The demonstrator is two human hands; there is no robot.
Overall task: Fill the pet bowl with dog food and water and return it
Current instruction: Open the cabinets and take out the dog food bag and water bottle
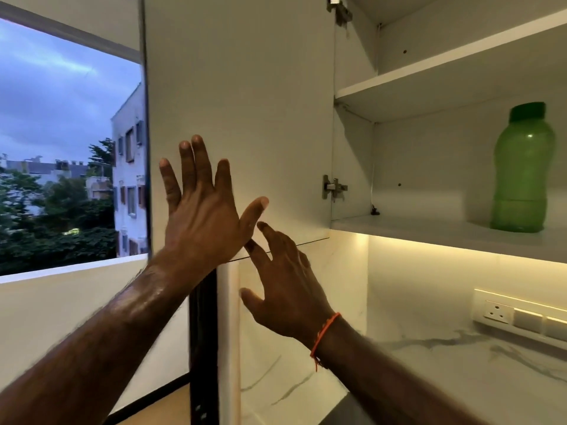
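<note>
Stood open: a tall white cupboard door [239, 111], swung left, beside white shelves [429, 84] bearing one upright translucent green plastic bottle [523, 173] on the lowest board, above a white marble-veined table [445, 372]. Raised before the door: left hand [202, 210], fingers spread wide and empty; right hand [285, 289], orange wrist thread [323, 335], fingers loosely splayed, also empty. Pet bowl nowhere visible.

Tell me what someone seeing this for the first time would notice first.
Two raised hands fill the middle: the left hand spread flat by the open cabinet door, the right hand, an orange thread at its wrist, just below it near the door's lower edge. Next comes the green bottle, alone on the cabinet's lower shelf at right, lit from beneath.
</note>
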